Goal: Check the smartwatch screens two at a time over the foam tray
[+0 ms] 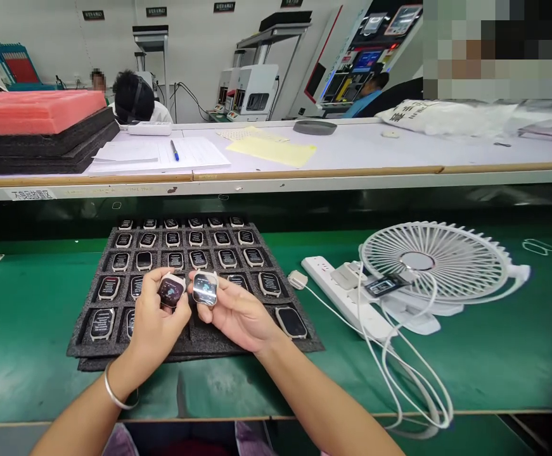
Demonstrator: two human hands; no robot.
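Observation:
My left hand [158, 320] grips a strapless smartwatch [172, 290] with a dark reddish screen, thumb and fingers at its edges. Close beside it, my right hand [240, 315] holds a second strapless smartwatch [205, 288], its screen lit and catching a bright reflection. Both are held up over a dark grey foam tray [251, 347] divided into square pockets. Rows of similar watches lie in the pockets, many showing lines of text. One watch [291, 322] at the near right corner has a dark screen. My hands and forearms hide part of the nearer rows.
Right of the tray are a white power strip [323, 272], looped white cables [440, 380] and a white fan [428, 256] lying flat. A raised shelf [266, 177] behind carries red foam [38, 114], papers, a pen [175, 151] and plastic bags. Other people sit beyond.

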